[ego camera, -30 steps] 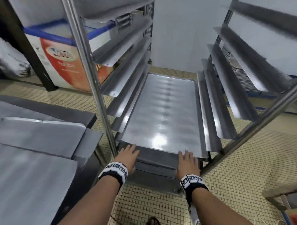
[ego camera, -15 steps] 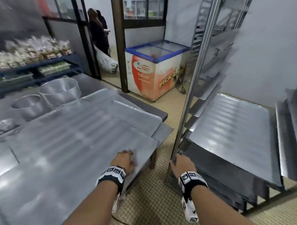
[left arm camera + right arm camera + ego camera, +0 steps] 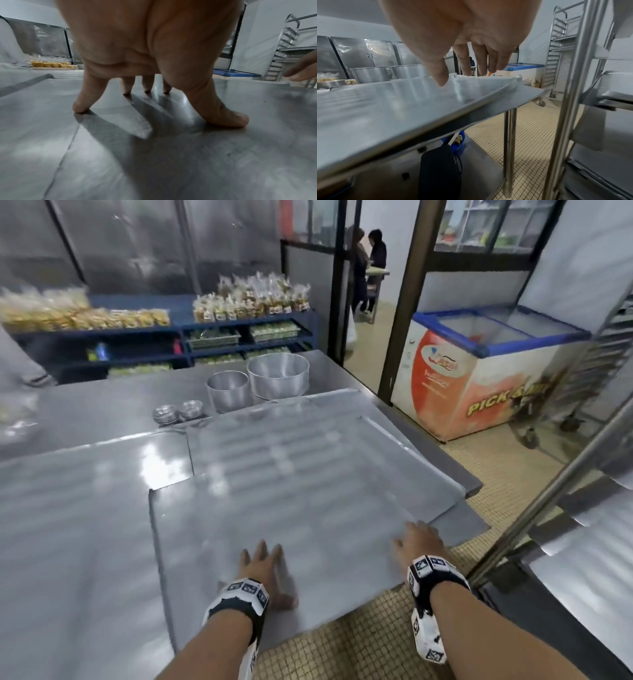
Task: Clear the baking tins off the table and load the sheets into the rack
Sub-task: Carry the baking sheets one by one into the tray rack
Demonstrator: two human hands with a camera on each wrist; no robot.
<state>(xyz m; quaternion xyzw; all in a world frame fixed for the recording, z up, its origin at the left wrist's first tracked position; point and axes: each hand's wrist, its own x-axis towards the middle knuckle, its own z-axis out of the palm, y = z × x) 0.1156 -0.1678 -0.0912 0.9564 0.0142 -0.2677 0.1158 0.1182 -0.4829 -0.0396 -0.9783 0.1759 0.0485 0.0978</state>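
Low in the frame, two hands reach for the nearest baking sheet (image 3: 308, 508), which overhangs the tabletop (image 3: 85, 412) edge. The left hand (image 3: 265, 571) presses it with spread, straight fingers; the right hand (image 3: 419, 542) hovers open at its right corner (fingers relaxed, gripping nothing). The step appears to be picking up the next sheet; next, both hands need a grip on its edges. At least three sheets lie overlapped. Farther up: two round tins (image 3: 260, 385), two small stacks of moulds (image 3: 178, 412). The rack (image 3: 582, 508) stands at right.

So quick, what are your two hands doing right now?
Left hand: open, fingers spread, pressing on the baking sheet.
Right hand: open, fingers reaching over the sheet's corner, gripping nothing.
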